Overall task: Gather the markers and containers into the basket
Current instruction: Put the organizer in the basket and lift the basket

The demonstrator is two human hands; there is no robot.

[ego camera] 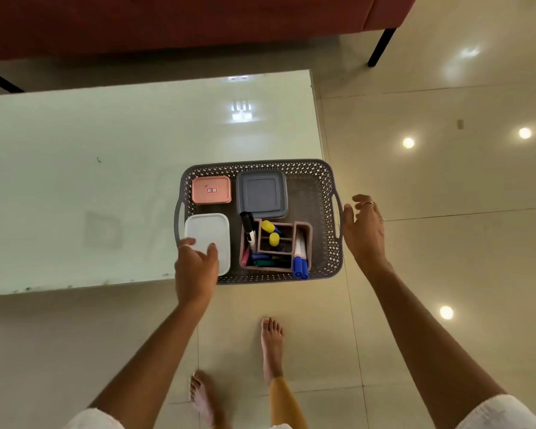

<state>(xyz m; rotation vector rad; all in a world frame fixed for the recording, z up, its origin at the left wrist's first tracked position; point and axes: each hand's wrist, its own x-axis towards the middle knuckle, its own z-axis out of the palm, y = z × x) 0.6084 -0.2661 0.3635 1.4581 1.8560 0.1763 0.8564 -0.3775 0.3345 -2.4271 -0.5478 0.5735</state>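
Basket at frame centre, on the worktop corner, overhanging the edge. Left hand rests on white container; right hand loose, empty, beside the handle. Risk: a one-sided pull tips it, markers spill.

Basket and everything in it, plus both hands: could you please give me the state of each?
basket: on the table corner, loaded
pink container: lidded, in basket
grey container: lidded, in basket
white container: lidded, in basket
marker holder: in basket, markers inside
left hand: fingers touching the white container
right hand: open, beside the basket's right handle
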